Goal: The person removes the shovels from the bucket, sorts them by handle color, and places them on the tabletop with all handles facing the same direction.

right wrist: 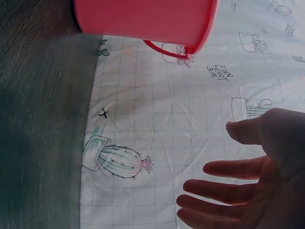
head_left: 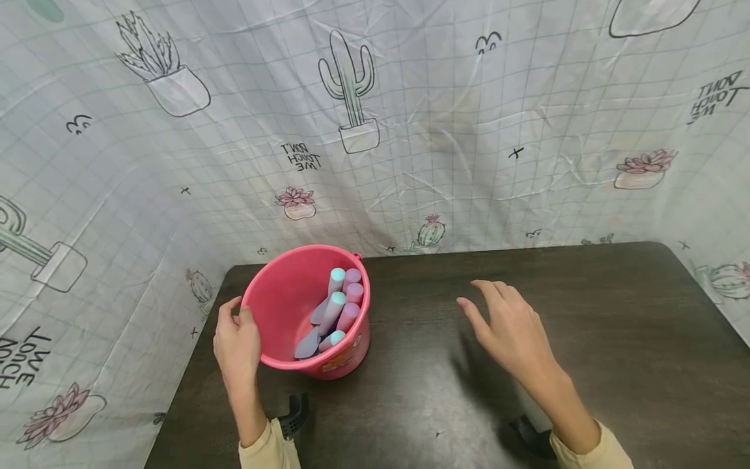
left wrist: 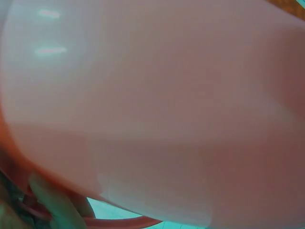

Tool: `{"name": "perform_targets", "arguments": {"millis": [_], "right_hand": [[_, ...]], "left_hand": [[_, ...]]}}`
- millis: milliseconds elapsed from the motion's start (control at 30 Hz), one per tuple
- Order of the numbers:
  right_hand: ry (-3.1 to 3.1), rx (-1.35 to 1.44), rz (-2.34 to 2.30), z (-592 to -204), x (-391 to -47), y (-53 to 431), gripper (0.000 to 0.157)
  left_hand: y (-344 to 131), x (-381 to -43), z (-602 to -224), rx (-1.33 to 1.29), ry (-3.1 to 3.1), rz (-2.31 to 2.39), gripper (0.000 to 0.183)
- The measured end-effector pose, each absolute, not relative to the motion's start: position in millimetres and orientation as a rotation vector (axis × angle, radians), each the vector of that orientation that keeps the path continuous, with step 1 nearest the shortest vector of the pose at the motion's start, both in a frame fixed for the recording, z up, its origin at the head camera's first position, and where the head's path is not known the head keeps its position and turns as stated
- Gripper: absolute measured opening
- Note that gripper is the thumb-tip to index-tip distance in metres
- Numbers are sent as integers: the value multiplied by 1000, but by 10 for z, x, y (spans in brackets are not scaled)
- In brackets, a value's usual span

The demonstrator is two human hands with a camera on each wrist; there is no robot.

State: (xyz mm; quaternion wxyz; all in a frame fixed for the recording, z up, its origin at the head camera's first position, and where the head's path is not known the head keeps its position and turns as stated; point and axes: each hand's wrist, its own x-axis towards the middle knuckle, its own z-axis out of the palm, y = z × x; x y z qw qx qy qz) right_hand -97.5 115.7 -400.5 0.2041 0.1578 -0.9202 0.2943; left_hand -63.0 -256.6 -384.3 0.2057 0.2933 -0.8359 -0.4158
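Note:
A pink bucket [head_left: 281, 306] tilts slightly at the left of the dark table in the head view. Inside it lean several utensils [head_left: 333, 312] with rounded pale handles, tipped teal or purple, and flat lavender ends; their exact kind is unclear. My left hand [head_left: 237, 339] holds the bucket's rim on its left side. In the left wrist view, the bucket wall [left wrist: 157, 95] fills most of the picture, with fingers [left wrist: 57, 205] beside its handle [left wrist: 124, 223]. My right hand [head_left: 515, 326] hovers over the table to the right, fingers spread and holding nothing.
The dark wooden table [head_left: 615, 326] extends to the right. A white curtain [head_left: 422, 130] printed with cacti and grid lines hangs behind and along both sides. Black wrist mounts [head_left: 295, 413] sit at the sleeves.

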Motion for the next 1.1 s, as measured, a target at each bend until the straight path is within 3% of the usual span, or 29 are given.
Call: {"name": "perform_targets", "arguments": {"millis": [1100], "right_hand": [[-2229, 664, 1297, -3593, -1111, 481, 38]], "left_hand": [[-2491, -499, -3878, 709, -2239, -1457, 46]]}}
